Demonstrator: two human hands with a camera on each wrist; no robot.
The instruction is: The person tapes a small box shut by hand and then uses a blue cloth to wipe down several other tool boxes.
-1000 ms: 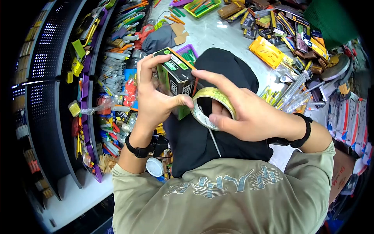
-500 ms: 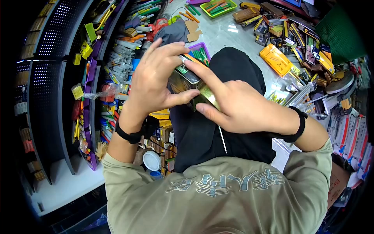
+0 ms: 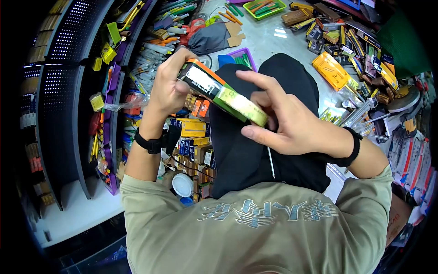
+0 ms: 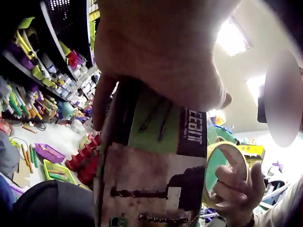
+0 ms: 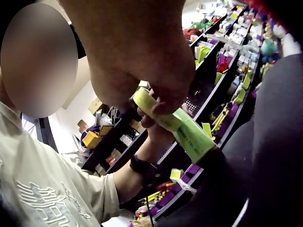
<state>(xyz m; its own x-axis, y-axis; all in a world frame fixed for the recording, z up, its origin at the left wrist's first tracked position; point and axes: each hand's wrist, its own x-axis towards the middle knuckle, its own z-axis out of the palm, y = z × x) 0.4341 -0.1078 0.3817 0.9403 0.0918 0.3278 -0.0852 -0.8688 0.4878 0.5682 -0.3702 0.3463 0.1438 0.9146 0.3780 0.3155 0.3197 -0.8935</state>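
My left hand (image 3: 171, 84) grips the upper end of a black, orange and green box (image 3: 200, 82), thumb on its near side. Drill bits are pictured on the box's printed face (image 4: 151, 165) in the left wrist view. A roll of yellow-green tape (image 3: 242, 107) is seen edge-on along the box's lower right end. My right hand (image 3: 292, 118) holds the roll, with fingers through its ring (image 4: 242, 163), as the left wrist view shows. In the right wrist view the tape (image 5: 150, 105) lies in line with the box's green side (image 5: 194, 135).
Dark trousered legs (image 3: 292, 82) are below the hands. Heaped boxes (image 3: 351, 45) cover the floor at right, with an orange pack (image 3: 332, 71) beside them. Black shelving (image 3: 52, 132) stands at left, near piled pens (image 3: 153, 68). A green tray (image 3: 264, 8) sits at the back.
The tape roll has turned from showing its open ring to edge-on against the box. The box has tilted, its side now slanting down to the right. The left hand has shifted its grip on it.
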